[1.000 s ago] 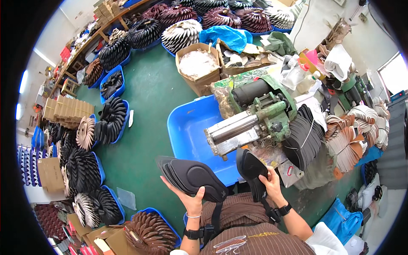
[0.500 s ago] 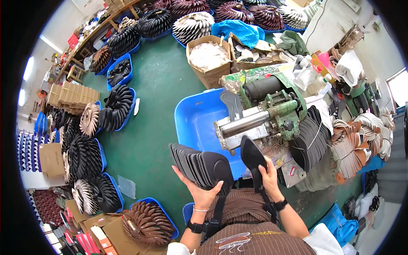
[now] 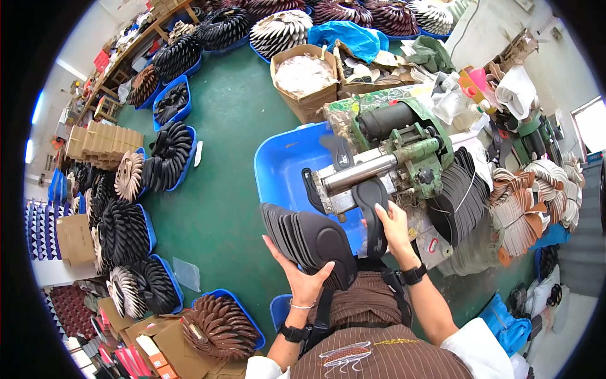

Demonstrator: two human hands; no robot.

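Note:
My left hand [image 3: 302,283] is closed around a fanned stack of black insoles [image 3: 309,243], held upright in front of my apron. In my right hand [image 3: 396,228] is a single black insole [image 3: 372,218], gripped along its side. Its upper end lies close to the metal rollers [image 3: 360,179] of a green machine [image 3: 416,155]; I cannot tell whether they touch. Behind the rollers a dark grey insole [image 3: 341,153] stands up, slightly blurred. Another black insole [image 3: 310,188] shows at the roller's left end, over the blue tub [image 3: 268,164].
Right of the machine stands a tied bundle of dark insoles [image 3: 456,202], with brown and white bundles [image 3: 514,218] beyond. A cardboard box of white material [image 3: 306,79] is behind the tub. Blue tubs of fanned insoles [image 3: 167,158] line the left side of the green floor [image 3: 221,139].
My right hand has carried its insole up toward the rollers, turning its broad face into view. The stack in my left hand has shifted slightly right. A black insole now shows beside the roller.

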